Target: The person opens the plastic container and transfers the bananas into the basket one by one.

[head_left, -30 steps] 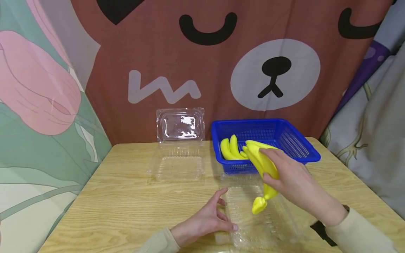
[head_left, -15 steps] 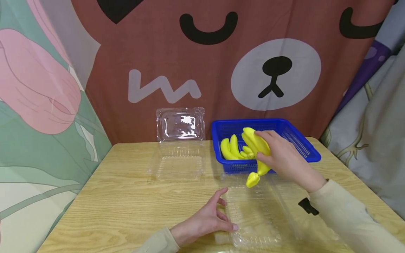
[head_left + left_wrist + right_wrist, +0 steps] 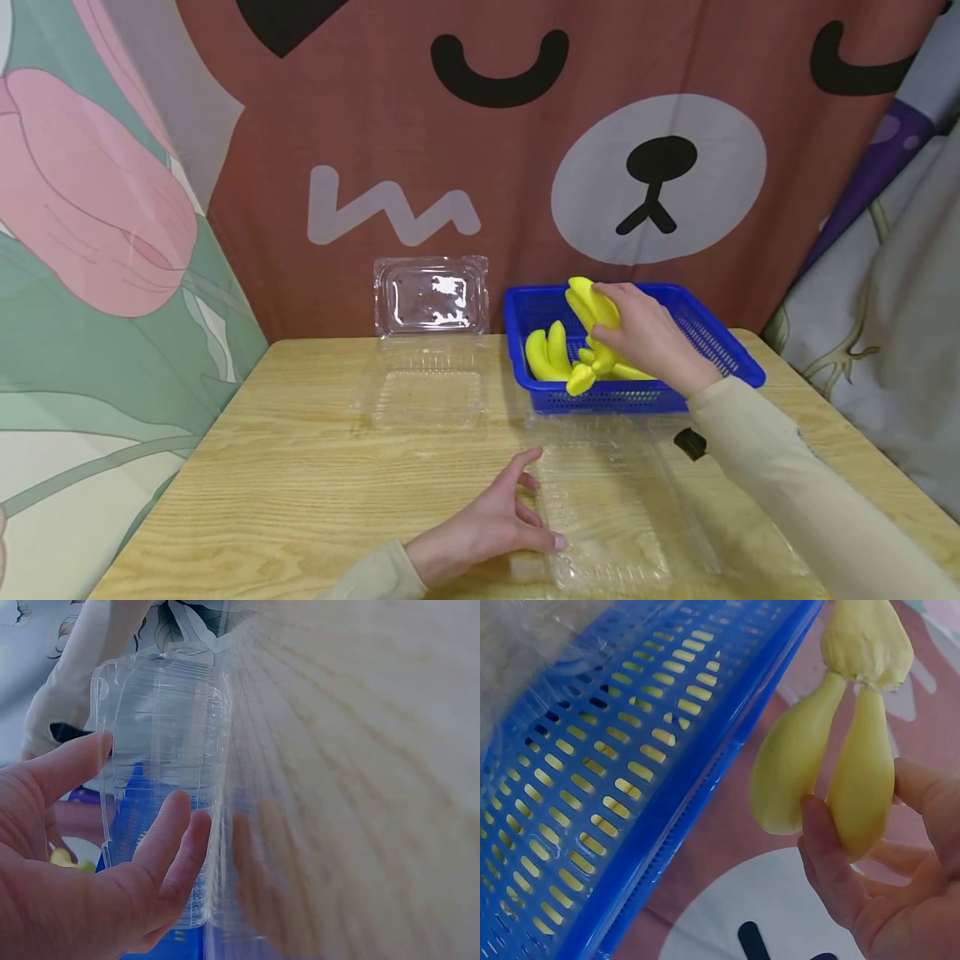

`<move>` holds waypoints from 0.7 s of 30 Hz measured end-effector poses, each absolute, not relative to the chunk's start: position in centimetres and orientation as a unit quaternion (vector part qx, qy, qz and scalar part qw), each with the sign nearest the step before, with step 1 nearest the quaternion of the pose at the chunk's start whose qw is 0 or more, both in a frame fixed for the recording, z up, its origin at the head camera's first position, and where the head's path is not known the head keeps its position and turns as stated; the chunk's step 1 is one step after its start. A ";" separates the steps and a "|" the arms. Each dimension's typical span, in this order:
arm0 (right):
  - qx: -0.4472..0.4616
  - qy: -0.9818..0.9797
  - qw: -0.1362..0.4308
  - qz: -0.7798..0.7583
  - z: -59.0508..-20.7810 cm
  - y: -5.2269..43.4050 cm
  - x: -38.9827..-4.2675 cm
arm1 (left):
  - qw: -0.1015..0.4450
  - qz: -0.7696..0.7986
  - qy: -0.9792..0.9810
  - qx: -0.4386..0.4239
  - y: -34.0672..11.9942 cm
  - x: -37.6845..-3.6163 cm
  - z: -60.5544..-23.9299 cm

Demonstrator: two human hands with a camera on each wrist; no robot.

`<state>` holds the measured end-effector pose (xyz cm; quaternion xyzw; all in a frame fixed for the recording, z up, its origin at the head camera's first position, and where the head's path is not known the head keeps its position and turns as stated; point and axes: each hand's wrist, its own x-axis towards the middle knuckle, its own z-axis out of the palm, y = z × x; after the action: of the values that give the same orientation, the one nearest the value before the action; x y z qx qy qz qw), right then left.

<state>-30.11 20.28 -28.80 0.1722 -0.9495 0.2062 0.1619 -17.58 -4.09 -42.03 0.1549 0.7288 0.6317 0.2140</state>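
Note:
My right hand (image 3: pixel 648 333) grips a bunch of yellow toy bananas (image 3: pixel 592 307) over the front part of the blue basket (image 3: pixel 525 387). In the right wrist view, thumb and fingers pinch one banana (image 3: pixel 861 776) of the bunch, whose stem end points away from the hand. More bananas (image 3: pixel 546 354) lie inside the basket. My left hand (image 3: pixel 498 521) rests at the left side of a clear plastic container (image 3: pixel 607 500) in front of the basket. Its fingers are fairly straight against the container's wall and its thumb is at the rim (image 3: pixel 106 799).
Another clear plastic container (image 3: pixel 427 392) stands on the wooden table (image 3: pixel 300 467) at the back left, its lid (image 3: pixel 431 296) raised. A printed curtain (image 3: pixel 375 125) hangs right behind the table. A small black item (image 3: pixel 690 443) shows by the right sleeve.
My right hand has carried the bunch of bananas away from above the near container, back and up to over the basket. My left hand has stayed at the container.

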 end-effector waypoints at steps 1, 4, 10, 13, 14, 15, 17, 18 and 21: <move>0.167 -0.949 0.161 0.212 -28.8 20.3 -30.6 | 0.214 0.631 0.729 0.155 -4.1 -17.6 -42.0; 0.152 -0.949 0.156 0.227 -28.9 20.2 -31.8 | 0.212 0.631 0.729 0.157 -4.1 -17.6 -42.0; 0.138 -0.947 0.147 0.250 -29.6 19.9 -34.0 | 0.213 0.631 0.729 0.158 -4.1 -17.6 -42.0; 0.136 -0.947 0.141 0.254 -30.3 19.7 -34.9 | 0.216 0.631 0.728 0.159 -4.2 -17.7 -42.1; 0.134 -0.948 0.139 0.255 -30.5 19.6 -35.2 | 0.217 0.631 0.728 0.158 -4.2 -17.7 -42.1; 0.132 -0.948 0.136 0.256 -30.7 19.5 -35.4 | 0.217 0.631 0.727 0.159 -4.2 -17.7 -42.1; 0.127 -0.949 0.132 0.257 -31.0 19.3 -35.8 | 0.218 0.632 0.727 0.157 -4.2 -17.7 -42.1; 0.126 -0.949 0.131 0.257 -31.2 19.2 -36.0 | 0.218 0.633 0.726 0.156 -4.2 -17.7 -42.1; 0.124 -0.951 0.129 0.251 -31.8 19.0 -36.6 | 0.219 0.634 0.725 0.156 -4.2 -17.7 -42.1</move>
<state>-36.56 18.96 -31.75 0.1236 -0.9512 0.2514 0.1294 -17.72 -4.22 -42.12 0.1557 0.7247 0.6344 0.2193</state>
